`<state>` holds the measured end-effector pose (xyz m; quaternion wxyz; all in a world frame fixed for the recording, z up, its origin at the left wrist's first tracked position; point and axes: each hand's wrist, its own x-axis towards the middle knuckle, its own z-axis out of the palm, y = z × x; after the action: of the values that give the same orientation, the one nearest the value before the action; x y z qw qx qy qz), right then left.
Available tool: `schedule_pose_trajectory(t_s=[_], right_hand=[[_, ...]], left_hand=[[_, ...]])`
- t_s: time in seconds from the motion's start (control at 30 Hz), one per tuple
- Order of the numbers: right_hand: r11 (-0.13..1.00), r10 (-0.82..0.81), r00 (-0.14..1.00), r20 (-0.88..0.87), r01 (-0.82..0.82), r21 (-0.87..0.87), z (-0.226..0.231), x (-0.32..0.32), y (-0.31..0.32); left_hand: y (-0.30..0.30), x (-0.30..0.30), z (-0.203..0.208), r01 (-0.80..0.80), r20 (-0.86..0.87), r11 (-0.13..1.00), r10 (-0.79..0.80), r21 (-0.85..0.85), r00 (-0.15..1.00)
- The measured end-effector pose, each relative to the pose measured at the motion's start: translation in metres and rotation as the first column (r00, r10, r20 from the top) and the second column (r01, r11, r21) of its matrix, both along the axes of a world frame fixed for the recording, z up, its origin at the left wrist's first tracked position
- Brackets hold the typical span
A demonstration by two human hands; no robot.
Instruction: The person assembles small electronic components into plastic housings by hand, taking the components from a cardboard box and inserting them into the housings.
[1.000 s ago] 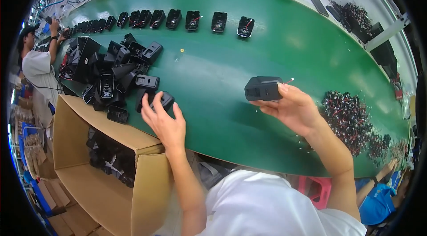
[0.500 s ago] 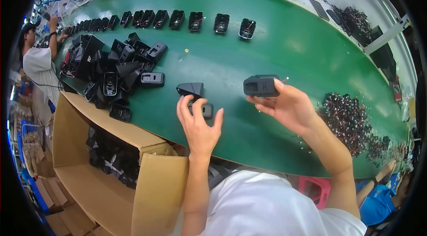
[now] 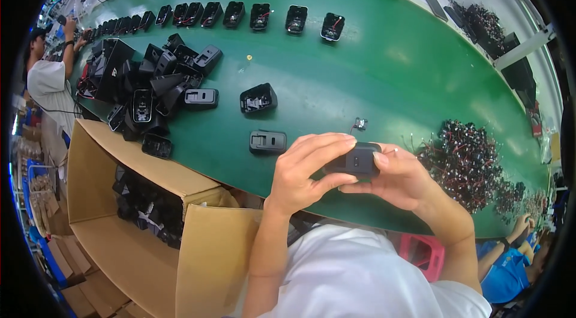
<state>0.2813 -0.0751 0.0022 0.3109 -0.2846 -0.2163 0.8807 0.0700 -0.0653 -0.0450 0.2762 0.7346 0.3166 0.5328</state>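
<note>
Both hands grip one black plastic housing (image 3: 362,162) just above the near part of the green table. My left hand (image 3: 306,168) closes on its left end, fingers over the top and thumb below. On its right end, my right hand (image 3: 401,179) has the thumb pressed on the top face; a thin wire with a pale tip shows beside that thumb. Just beyond my hands lies a small circuit board with a wire (image 3: 360,124). Left of them, an open black housing (image 3: 258,101) shows its inner parts, and a grey-black housing (image 3: 267,142) lies nearer me.
Black housings with red wires (image 3: 296,19) line the far side. A pile of housings (image 3: 171,72) lies left, behind an open cardboard box (image 3: 219,252). Wired small parts (image 3: 465,165) are heaped right. One person (image 3: 51,81) is at far left, another (image 3: 510,270) at lower right.
My left hand has left the two housings and joined my right on the held one, which came nearer me. The farther housing now lies open side up. A small circuit board now shows on the table.
</note>
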Motion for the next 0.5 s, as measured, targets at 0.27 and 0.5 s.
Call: schedule_pose_trajectory(t_s=[0.27, 0.5], right_hand=[[0.999, 0.018, 0.992, -0.126, -0.012, 0.049, -0.004, -0.005, 0.006], [0.211, -0.763, 0.477, 0.436, -0.454, 0.866, 0.018, 0.024, 0.124]], left_hand=[[-0.01, 0.001, 0.022, -0.231, -0.059, 0.962, 0.242, 0.148, 0.968], [-0.145, -0.033, 0.009, 0.793, 0.441, 0.486, -0.66, -0.368, 0.609]])
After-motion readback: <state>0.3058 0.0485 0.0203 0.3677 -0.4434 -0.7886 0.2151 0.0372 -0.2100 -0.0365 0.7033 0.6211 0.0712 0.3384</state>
